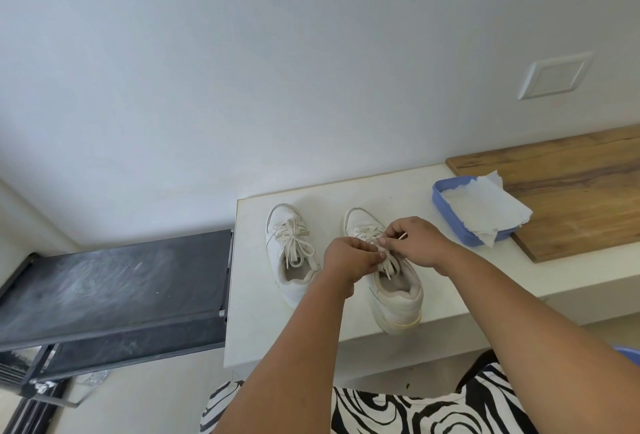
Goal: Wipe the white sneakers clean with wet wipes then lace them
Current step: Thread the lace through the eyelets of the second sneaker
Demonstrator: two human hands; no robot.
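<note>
Fingers of both hands, left hand [349, 257] & right hand [414, 243], pinch the lace [388, 265] of the right sneaker [391, 281] at frame centre, prob. to tie it. Left sneaker [289, 250] sits just beside on the tabletop [346, 194], already tied. Blue tray [450, 215] w/ wipes [485, 205] waits centre-right, within reach.

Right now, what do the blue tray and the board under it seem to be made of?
The blue tray looks like plastic: one even colour, a smooth matt surface and a rounded moulded rim. The board looks like wood or a wood-look laminate: brown grain streaks run along it and the finish is matt. The picture cannot settle which.
</note>
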